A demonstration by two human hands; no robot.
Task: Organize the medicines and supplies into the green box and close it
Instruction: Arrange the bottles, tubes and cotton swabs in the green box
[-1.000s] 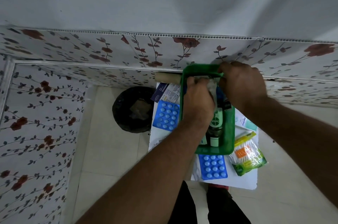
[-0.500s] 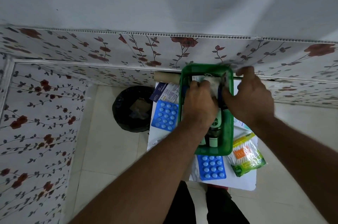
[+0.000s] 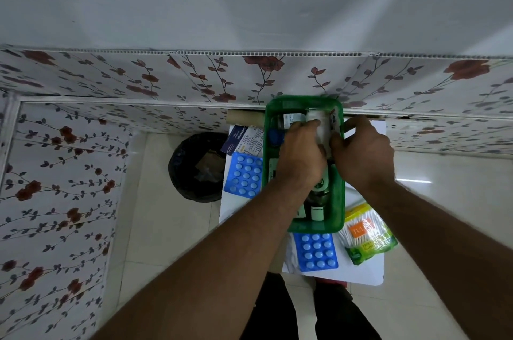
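Note:
The open green box [image 3: 337, 200] sits on a small white table [image 3: 369, 273] and holds bottles, among them a dark bottle with a green label [image 3: 319, 200]. My left hand [image 3: 301, 157] and my right hand [image 3: 363, 156] are both over the box's far half. Together they grip a white gauze roll [image 3: 319, 123] inside it. Outside the box lie a blue blister pack [image 3: 245, 174] at the left, a second blue blister pack [image 3: 316, 252] in front, a cotton swab packet [image 3: 366, 234] at the right and a dark blue medicine leaflet [image 3: 243, 139].
A black bin [image 3: 197, 167] stands on the tiled floor left of the table. A cardboard tube [image 3: 244, 117] lies at the table's far edge against the flowered wall panel [image 3: 194, 75]. My legs [image 3: 305, 312] are below the table's near edge.
My right hand came off the box's far right rim and moved back toward me, beside my left hand on the gauze roll. The roll shows more clearly at the box's far end.

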